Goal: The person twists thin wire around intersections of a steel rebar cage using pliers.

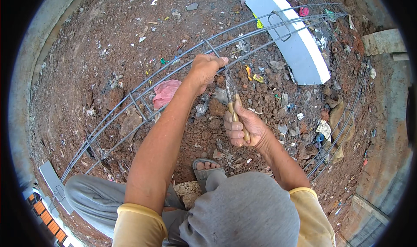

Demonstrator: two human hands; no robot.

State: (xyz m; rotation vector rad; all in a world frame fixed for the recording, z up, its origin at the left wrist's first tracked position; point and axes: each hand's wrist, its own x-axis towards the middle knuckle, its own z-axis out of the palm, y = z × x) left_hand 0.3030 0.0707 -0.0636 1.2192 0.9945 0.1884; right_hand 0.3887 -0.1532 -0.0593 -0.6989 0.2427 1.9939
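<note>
While the left hand (206, 71) pinches the long steel rebar cage (211, 48) running over littered brown soil (104, 51), the right hand (244, 126) wraps around a pair of tan-handled pincers (231, 109), whose tips appear to meet the cage just beside the left thumb (223, 61).

The head-worn fisheye looks down over both hands (205, 73).

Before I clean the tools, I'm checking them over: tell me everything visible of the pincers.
The pincers have dull metal arms and two tan, plastic-looking handles. The right hand grips the handles; the head points forward, up to the steel rod beside the left hand. Whether the jaws are closed or touch the rod can't be made out.
</note>
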